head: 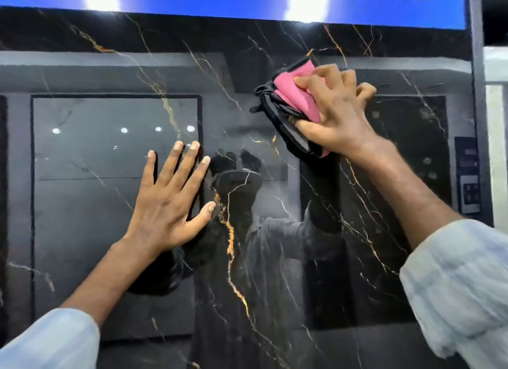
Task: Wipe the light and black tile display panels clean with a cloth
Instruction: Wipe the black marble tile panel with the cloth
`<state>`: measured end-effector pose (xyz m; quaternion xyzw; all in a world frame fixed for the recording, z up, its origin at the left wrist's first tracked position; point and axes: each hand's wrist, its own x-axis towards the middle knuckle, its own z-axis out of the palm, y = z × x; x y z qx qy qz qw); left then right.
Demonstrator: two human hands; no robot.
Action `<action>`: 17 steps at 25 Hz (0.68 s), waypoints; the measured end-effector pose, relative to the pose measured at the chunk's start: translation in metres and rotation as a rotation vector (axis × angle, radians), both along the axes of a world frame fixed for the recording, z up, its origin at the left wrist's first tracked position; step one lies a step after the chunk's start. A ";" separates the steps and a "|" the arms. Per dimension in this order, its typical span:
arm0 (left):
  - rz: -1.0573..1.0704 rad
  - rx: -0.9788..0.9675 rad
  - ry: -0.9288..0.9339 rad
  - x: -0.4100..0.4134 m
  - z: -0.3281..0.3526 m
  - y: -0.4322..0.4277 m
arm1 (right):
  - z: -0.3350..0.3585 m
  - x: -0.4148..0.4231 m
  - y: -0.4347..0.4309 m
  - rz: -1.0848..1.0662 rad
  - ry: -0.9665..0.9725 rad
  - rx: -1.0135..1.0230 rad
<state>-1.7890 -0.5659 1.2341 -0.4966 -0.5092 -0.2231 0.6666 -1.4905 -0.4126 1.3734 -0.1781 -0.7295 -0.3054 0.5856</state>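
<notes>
Black tile panel (247, 286), glossy with gold and white veins and mirroring the showroom, stands upright before me under a blue sign (275, 7), my left hand (170, 201) flat on it with fingers spread, my right hand (338, 115) gripping a bunched pink-and-black cloth (294, 99) against its upper right part.

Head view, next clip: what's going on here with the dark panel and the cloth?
A person is wiping a glossy black tile panel veined in gold. The right hand grips a bunched pink and black cloth and holds it against the panel's upper right area. The left hand lies flat on the panel lower down, fingers spread, holding nothing. A blue sign runs along the top.
</notes>
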 end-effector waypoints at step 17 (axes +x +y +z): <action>0.025 0.007 -0.026 -0.001 -0.004 -0.002 | -0.032 -0.020 0.007 0.193 0.007 0.067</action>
